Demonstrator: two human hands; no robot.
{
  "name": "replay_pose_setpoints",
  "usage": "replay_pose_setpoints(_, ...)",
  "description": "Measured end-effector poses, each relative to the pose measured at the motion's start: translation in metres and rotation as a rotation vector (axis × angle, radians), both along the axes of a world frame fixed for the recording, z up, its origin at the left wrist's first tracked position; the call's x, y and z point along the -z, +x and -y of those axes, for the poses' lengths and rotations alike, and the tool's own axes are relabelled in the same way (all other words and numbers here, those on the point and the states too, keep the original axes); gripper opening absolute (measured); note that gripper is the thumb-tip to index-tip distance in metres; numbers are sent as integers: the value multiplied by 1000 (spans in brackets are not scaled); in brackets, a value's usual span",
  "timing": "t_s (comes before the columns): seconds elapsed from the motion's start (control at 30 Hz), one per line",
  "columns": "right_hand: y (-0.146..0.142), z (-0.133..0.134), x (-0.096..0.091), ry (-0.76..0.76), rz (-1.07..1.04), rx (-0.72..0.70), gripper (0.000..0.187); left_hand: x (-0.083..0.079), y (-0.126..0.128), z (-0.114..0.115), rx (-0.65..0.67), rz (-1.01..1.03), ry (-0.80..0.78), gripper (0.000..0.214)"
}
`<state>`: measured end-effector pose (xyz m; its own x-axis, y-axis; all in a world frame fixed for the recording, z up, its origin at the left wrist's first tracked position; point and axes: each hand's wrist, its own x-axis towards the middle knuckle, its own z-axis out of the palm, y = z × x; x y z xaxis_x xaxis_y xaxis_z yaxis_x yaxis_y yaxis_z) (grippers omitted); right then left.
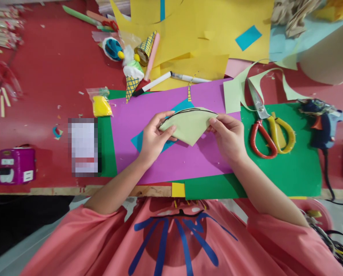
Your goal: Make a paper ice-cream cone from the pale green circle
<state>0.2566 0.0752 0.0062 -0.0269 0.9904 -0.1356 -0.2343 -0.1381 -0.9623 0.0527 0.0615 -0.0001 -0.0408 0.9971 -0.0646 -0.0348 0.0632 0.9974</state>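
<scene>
Between my two hands is a pale green piece of paper [190, 124], folded into a fan shape with its curved, black-lined edge away from me and its point toward me. My left hand [157, 134] pinches the left corner, thumb on top. At the right corner, my right hand [227, 134] pinches it the same way. Beneath the hands lies a purple sheet [171, 168], with a blue paper piece [138, 142] on it, partly covered by the folded paper. Scissors [265, 126] with red and yellow handles rest right of my right hand, near curling pale green paper offcuts [231, 96].
A glue gun [324, 122] lies at the right on a green sheet [298, 168]. Beyond the purple sheet are a marker [157, 82], a paper ice-cream cone [132, 82] and yellow sheets [206, 23]. At left are a bag of yellow clay [101, 105] and a purple power adapter [17, 165].
</scene>
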Motion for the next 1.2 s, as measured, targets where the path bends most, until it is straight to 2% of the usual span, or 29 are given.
replay_pose_setpoints(0.4,0,0,-1,0,-15,-5,13,3,-2,1,-29,-17,46,35)
replay_pose_setpoints(0.63,2,-1,-4,-57,-7,-40,6,3,-6,-4,-155,-14,136,28)
replay_pose_setpoints(0.87,3,-2,-9,-80,-31,-51,8,-2,-7,-5,-268,-49,194,20)
replay_pose_setpoints(1.03,3,-1,-8,-53,-44,-7,7,-3,-7,-7,-167,71,90,38)
replay_pose_setpoints(1.2,2,-1,-9,-16,-52,18,7,2,-6,-8,-119,97,13,32)
